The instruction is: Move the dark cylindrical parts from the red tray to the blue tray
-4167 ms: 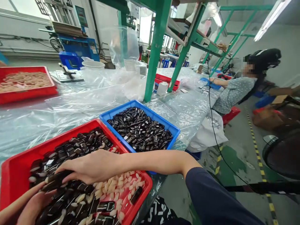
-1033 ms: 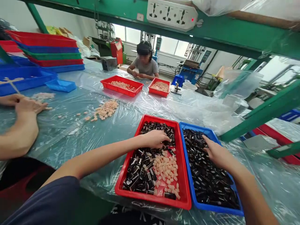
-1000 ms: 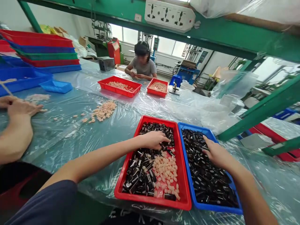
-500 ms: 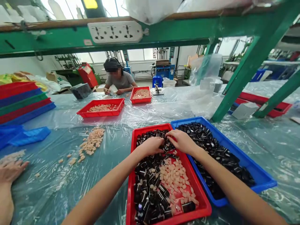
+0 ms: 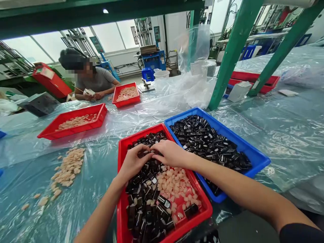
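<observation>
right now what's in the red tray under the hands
Black pieces and pale chunks lie in the red tray; whatever lies beneath the left hand and right hand is covered.

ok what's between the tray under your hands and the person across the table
In the head view, a small red tray of pale pieces sits there on the plastic sheet.

i log this site as a factory workshop: long plastic-sheeted workbench (image 5: 293, 135), green steel rack (image 5: 234, 50), blue machine (image 5: 153, 60), red plastic tray (image 5: 202, 209), blue plastic tray (image 5: 253, 167), seated worker (image 5: 95, 81) at the bench.
</observation>
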{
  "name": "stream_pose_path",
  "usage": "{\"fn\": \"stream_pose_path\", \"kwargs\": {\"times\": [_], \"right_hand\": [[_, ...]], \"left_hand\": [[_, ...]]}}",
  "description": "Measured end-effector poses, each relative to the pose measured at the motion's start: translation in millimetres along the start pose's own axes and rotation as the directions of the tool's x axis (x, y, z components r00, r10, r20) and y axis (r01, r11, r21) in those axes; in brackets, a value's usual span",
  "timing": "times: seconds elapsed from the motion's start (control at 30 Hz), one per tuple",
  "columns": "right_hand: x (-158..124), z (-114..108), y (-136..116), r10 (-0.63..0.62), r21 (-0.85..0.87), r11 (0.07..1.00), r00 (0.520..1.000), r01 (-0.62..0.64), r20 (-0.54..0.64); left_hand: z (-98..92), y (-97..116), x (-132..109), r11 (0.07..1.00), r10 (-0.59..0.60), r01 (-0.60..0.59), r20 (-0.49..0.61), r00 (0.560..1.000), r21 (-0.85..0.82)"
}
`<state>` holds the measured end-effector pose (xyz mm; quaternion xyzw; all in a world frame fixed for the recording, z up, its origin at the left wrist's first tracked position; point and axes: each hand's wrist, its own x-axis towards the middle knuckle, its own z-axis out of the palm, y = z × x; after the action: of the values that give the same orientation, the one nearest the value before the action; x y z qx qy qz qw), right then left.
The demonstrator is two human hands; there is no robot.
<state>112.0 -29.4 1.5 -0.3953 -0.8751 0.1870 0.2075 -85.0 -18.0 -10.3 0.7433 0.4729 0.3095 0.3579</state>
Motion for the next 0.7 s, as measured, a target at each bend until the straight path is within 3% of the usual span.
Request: {"fn": "stream_pose_path", "kwargs": {"times": [0.13,0.3,0.53,0.63,0.7], "right_hand": [[0,4,1,0.165,0.355,0.924,0.986,-0.144,-0.027],[8,9,3,0.247,0.711,0.672,0.968,-0.204,0.045],[9,19,-13,0.115,0.903,0.327,0.960,-0.280,0.256],[9,26,-21,0.163,0.921,0.202,0.939,-0.332,0.302],[9,32,-23,0.241,0.918,0.179,0.920,-0.354,0.308]], "left_hand": [[0.9,6,5,0.971,-0.083,0.077,-0.018,0.996,-0.225],[-7.3,9,9,0.970,-0.129,0.098,-0.129,0.983,-0.224],[-7.3,13,-5,0.973,-0.022,-0.062,-0.352,0.936,-0.224],[-0.5,16,-9,0.941,-0.077,-0.045,-0.340,0.937,-0.337],[2.2,18,-11,0.914,-0.154,0.023,-0.296,0.943,-0.404]]}}
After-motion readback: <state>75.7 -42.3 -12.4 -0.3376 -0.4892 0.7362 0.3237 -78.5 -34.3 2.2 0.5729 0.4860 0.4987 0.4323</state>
